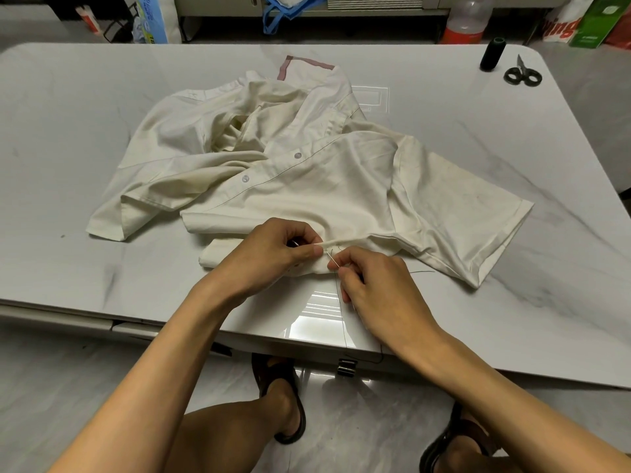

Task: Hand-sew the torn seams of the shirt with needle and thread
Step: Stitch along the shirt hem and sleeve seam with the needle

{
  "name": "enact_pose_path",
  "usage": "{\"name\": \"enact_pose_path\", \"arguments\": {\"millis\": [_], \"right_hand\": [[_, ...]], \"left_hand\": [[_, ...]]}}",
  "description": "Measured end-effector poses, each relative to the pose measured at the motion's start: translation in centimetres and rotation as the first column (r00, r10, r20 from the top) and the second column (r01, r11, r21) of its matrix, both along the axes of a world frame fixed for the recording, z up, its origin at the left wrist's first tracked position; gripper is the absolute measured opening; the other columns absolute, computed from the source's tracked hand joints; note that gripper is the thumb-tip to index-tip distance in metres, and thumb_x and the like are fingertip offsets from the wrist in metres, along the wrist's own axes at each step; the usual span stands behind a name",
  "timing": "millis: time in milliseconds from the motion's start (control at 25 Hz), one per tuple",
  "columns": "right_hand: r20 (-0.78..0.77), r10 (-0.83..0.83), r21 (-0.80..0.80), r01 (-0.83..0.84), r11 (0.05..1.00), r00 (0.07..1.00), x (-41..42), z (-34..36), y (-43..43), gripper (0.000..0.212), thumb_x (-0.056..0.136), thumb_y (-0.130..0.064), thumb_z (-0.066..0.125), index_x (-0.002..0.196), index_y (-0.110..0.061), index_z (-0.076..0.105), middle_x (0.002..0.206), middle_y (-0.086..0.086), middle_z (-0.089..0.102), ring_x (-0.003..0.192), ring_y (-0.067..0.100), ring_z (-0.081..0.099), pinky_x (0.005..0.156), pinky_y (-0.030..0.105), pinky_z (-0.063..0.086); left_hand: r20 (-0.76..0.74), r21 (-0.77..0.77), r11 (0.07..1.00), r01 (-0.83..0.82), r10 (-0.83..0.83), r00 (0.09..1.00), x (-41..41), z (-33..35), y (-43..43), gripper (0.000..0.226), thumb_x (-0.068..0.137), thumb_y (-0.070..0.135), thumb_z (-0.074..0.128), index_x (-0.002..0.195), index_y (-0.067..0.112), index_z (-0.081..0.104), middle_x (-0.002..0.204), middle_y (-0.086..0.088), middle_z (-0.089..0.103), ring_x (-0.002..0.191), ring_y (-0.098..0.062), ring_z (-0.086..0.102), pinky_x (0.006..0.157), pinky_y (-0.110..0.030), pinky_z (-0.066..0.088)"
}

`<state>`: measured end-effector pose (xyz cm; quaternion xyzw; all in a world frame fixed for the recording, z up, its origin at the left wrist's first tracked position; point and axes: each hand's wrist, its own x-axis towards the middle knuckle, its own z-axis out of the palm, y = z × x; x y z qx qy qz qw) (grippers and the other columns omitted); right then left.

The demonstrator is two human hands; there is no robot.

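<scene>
Writing: the only legible lettering is red letters "ing" on a white bag (pixel 560 27) on the floor beyond the table's far right corner; the print on the blue-and-white package (pixel 153 18) at far left is too small to read.
Counts: one shirt, one needle, one spool, one pair of scissors, two buttons in view, two sandalled feet.
Shirt (pixel 307 172): cream woven cloth, crumpled and faintly stained, lying mid-table with a short sleeve spread to the right; its near edge lies under both hands.
Buttons (pixel 297 155): small, round and pale, set along the placket.
Left hand (pixel 273 254): thumb and forefinger pinch a raised fold of the shirt's near edge; the other fingers are curled beneath.
Right hand (pixel 375 285): thumb and forefinger pinch the needle, the remaining fingers loosely curled.
Needle (pixel 333 260): thin bright metal, slanted, its point just beside the fold that the left hand holds.
Thread (pixel 339 302): dark and fine, trailing from the needle down over the table's near edge.
Table (pixel 102 131): glossy, grey-white marble pattern, rounded corners.
Spool (pixel 492 53): dark thread wound on an upright cylinder, at the far right corner.
Scissors (pixel 522 74): small, black-handled, lying just beside the spool.
Sandals (pixel 283 397): dark, strapped, on the pale floor below.
</scene>
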<state>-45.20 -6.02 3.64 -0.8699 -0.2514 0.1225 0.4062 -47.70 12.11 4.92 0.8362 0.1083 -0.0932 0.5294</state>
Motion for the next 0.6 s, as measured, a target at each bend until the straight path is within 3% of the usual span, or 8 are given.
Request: {"name": "enact_pose_path", "arguments": {"millis": [600], "right_hand": [[0.030, -0.009, -0.001, 0.009, 1.000, 1.000, -0.01, 0.34, 0.02, 0.023, 0.095, -0.012, 0.050, 0.099, -0.020, 0.071, 0.060, -0.019, 0.048, 0.078, 0.017, 0.061, 0.075, 0.032, 0.046]], "left_hand": [[0.003, 0.022, 1.000, -0.008, 0.008, 1.000, 0.11, -0.17, 0.06, 0.014, 0.094, 0.020, 0.068, 0.081, 0.016, 0.072, 0.061, 0.012, 0.057, 0.063, -0.011, 0.048, 0.066, -0.033, 0.037]]}}
